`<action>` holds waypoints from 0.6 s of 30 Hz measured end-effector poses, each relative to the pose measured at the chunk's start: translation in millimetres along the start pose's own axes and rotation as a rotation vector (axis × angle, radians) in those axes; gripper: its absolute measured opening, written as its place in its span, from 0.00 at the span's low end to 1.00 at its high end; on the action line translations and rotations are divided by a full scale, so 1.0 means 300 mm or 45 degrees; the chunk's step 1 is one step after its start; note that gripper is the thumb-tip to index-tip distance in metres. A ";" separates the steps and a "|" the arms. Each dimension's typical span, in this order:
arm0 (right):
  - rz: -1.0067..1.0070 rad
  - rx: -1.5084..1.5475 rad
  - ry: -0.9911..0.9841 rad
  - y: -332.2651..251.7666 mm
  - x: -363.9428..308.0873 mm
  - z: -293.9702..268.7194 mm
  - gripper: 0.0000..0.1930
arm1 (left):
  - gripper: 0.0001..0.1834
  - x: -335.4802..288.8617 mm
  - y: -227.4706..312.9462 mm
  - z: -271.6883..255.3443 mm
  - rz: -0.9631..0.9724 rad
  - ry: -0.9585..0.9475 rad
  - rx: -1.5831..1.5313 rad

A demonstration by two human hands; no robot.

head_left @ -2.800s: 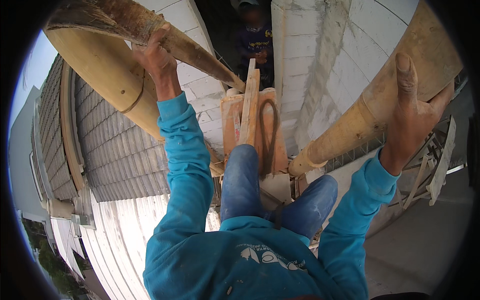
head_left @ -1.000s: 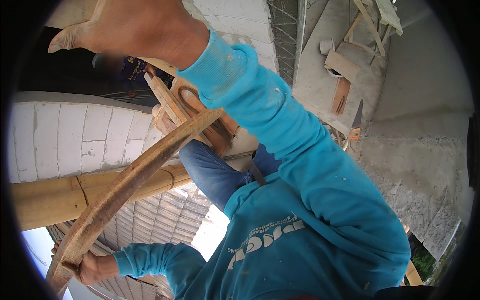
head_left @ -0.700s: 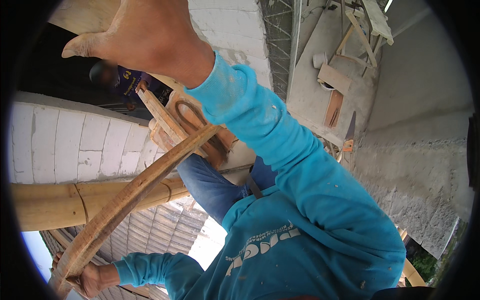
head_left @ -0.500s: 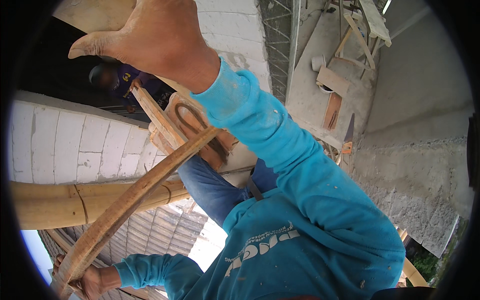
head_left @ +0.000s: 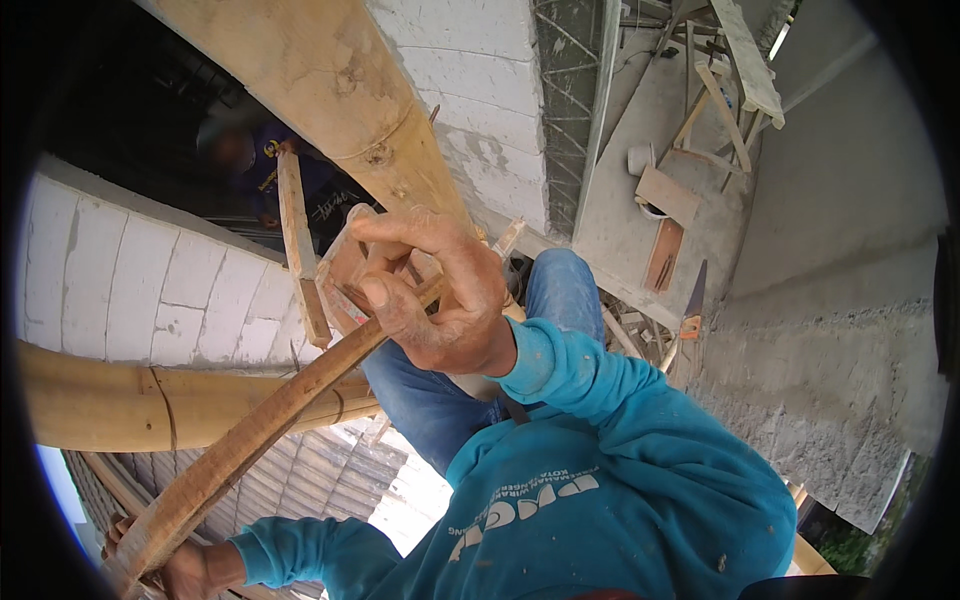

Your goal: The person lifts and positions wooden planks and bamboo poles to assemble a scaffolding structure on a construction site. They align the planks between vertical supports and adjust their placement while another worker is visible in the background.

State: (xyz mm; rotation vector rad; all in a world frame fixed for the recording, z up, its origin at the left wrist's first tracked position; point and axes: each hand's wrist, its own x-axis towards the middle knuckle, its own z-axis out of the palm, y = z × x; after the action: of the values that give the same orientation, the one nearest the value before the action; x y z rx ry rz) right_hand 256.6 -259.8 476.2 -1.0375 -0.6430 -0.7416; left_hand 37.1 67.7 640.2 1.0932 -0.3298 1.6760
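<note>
At the lower left my left hand grips the near end of a long wooden batten, fingers wrapped round it. The batten slants up to the middle of the view. There my right hand hovers over its far end, fingers curled and parted from the thumb. Part of the batten's end shows through that gap; whether the hand touches it is hard to tell. Beyond, a shorter wooden piece is held at its top by another person in the dark opening.
A thick bamboo pole runs down from the top, another bamboo pole lies across the left. Pale block walls border the opening. Roof tiles lie below. At right are a handsaw, a bucket and a wooden trestle.
My right hand has come down from the top left to the batten's far end. The other person's wooden piece has swung more upright. My left hand keeps its grip.
</note>
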 end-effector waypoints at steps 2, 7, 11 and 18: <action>0.482 0.027 -0.242 0.019 -0.152 -0.022 0.15 | 0.37 0.101 0.037 -0.256 0.421 -0.372 0.967; 1.933 0.169 -0.598 0.221 -0.579 -0.079 0.31 | 0.32 -0.040 0.011 -0.008 0.245 -0.311 0.402; 2.363 0.670 -0.222 0.301 -0.763 -0.064 0.50 | 0.33 0.037 0.081 -0.309 0.766 -0.416 1.555; 2.102 1.090 0.088 0.375 -0.768 0.060 0.54 | 0.31 -0.231 -0.093 -0.100 0.256 -0.093 0.863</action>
State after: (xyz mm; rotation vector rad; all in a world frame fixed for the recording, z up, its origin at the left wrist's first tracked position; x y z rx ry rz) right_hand 206.8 -153.8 247.4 -0.4277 0.1238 0.8950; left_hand 48.0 56.6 561.1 1.6599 0.1061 1.9921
